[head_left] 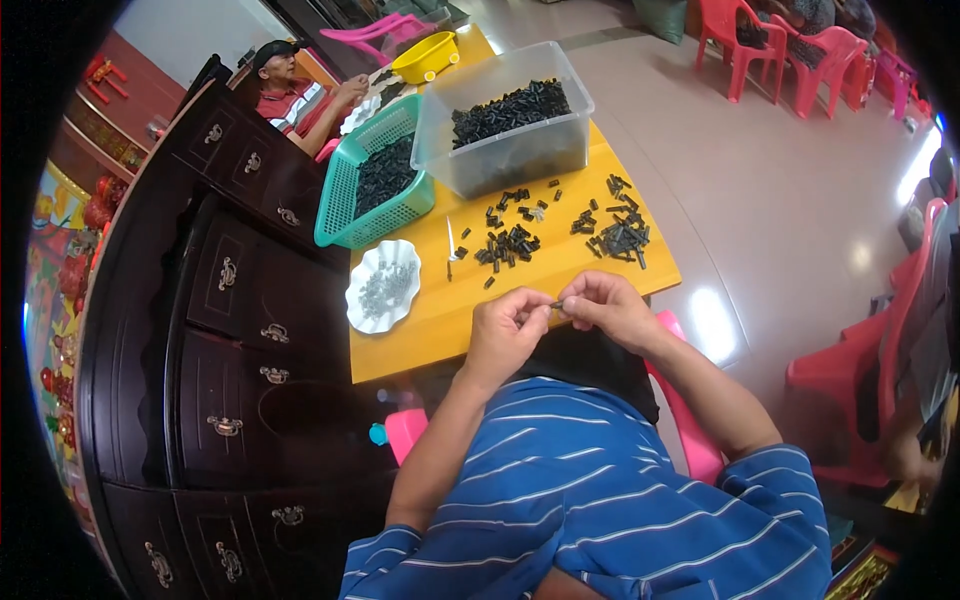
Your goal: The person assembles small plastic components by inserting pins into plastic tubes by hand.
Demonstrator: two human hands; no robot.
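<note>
Both hands meet just past the near edge of the yellow table [440,335]. My left hand [508,325] and my right hand [603,308] pinch a small dark cylindrical piece [557,305] between their fingertips, one at each end. Beyond them lie two loose piles of short black tubes, a left pile [512,244] and a right pile [625,236]. A thin white tool [451,240] rests left of the piles. At the table's left edge a white scalloped dish [360,318] holds small clear pieces.
A green basket [340,205] and a clear plastic bin [500,172], both holding black pieces, stand farther back, with a yellow tub [426,58] behind. Another person [300,95] sits at the far left. A dark drawer cabinet [250,330] flanks my left; red chairs [850,380] stand right.
</note>
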